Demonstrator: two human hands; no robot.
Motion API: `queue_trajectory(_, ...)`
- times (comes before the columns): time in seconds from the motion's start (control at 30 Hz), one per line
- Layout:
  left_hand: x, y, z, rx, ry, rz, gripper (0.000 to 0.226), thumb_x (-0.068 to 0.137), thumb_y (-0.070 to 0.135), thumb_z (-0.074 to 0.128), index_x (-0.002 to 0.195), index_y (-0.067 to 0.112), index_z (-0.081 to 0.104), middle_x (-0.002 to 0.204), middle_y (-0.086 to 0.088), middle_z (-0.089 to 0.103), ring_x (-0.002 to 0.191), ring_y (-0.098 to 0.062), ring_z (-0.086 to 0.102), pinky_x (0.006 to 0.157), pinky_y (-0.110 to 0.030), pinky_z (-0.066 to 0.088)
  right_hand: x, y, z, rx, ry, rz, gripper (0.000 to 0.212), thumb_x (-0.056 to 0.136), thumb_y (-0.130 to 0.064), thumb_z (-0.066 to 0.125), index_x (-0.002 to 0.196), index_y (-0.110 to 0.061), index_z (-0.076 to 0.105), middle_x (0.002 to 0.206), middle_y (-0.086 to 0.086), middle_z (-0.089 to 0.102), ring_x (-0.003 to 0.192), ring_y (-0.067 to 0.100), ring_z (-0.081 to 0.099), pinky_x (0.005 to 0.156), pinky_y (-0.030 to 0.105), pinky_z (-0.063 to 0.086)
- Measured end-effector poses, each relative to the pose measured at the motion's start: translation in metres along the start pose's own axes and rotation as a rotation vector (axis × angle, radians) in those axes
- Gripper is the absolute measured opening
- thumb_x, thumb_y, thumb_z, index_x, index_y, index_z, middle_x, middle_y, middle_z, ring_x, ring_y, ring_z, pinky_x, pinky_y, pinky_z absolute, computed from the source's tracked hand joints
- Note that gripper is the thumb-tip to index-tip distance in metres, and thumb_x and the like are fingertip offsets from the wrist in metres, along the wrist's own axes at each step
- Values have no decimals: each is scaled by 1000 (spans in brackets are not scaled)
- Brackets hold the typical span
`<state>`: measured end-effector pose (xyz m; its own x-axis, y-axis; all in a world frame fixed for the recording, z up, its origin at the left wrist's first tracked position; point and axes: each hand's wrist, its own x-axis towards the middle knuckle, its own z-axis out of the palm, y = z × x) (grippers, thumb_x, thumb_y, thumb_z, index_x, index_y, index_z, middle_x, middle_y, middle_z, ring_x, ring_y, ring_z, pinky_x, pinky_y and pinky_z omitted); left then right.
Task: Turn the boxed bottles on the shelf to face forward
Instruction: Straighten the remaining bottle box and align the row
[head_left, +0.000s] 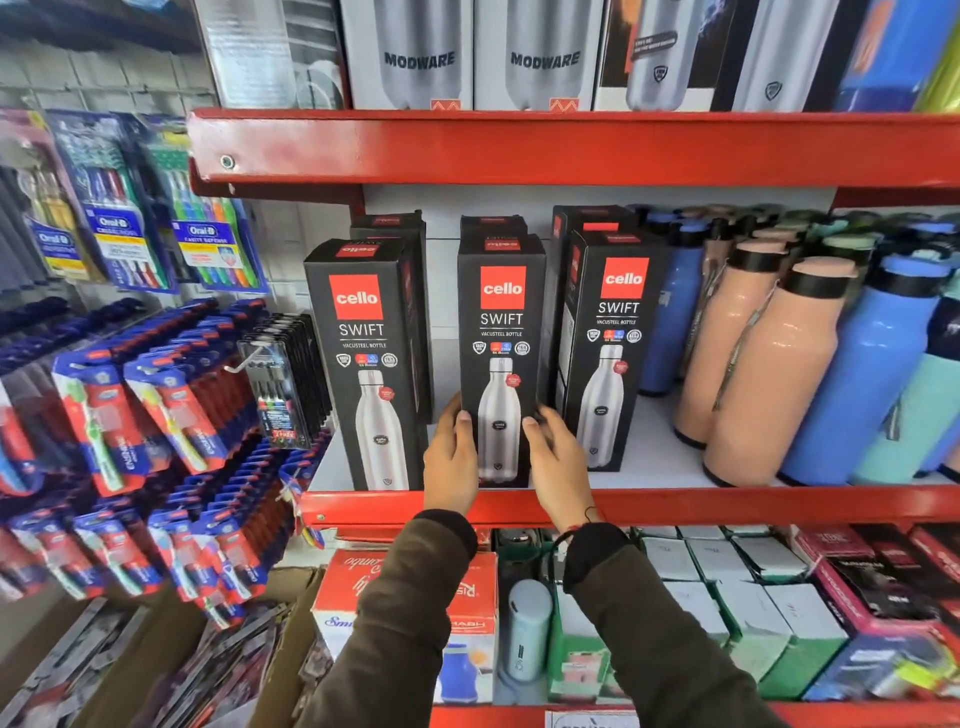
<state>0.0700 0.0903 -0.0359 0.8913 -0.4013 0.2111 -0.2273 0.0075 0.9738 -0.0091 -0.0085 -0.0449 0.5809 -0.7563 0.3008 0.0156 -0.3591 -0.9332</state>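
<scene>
middle box (500, 332) | upright at shelf lip (727, 506) | both hands (451, 457) (561, 462) clasp sides | gaps either side

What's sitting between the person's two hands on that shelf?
In the head view, the middle black bottle box stands upright between the left hand and the right hand, which grip its lower sides; its front label faces forward.

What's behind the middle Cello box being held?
Behind the middle Cello box, gripped by the left hand and right hand, another black Cello box shows only its top. The rest is covered.
</scene>
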Motion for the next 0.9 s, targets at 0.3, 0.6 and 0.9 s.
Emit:
queue_trajectory(0.3,-20,-8,-8,122,84,98,39,103,43,38,139,37,52,129,10,65,121,-14,58,96,-24,36,-19,2,-8,19,43,-17,38,99,-35,57,134,-22,60,115,-6,68,96,-18,58,77,-5,38)
queue_trajectory(0.6,-27,-8,-4,128,138,95,42,103,44,41,141,32,53,136,6,64,128,-15,57,98,-23,36,-23,0,-12,-34,29,-47,34,100,-37,54,131,-23,60,121,2,71,100,0,63,78,-1,41)
queue_trajectory(0.9,-54,-11,19,-68,338,437,40,101,10,44,139,19,49,136,7,53,111,-20,54,98,-38,46,-22,0,-50,64,289,-228,25,100,-12,54,123,-18,63,121,2,63,100,-4,60,79,8,44)
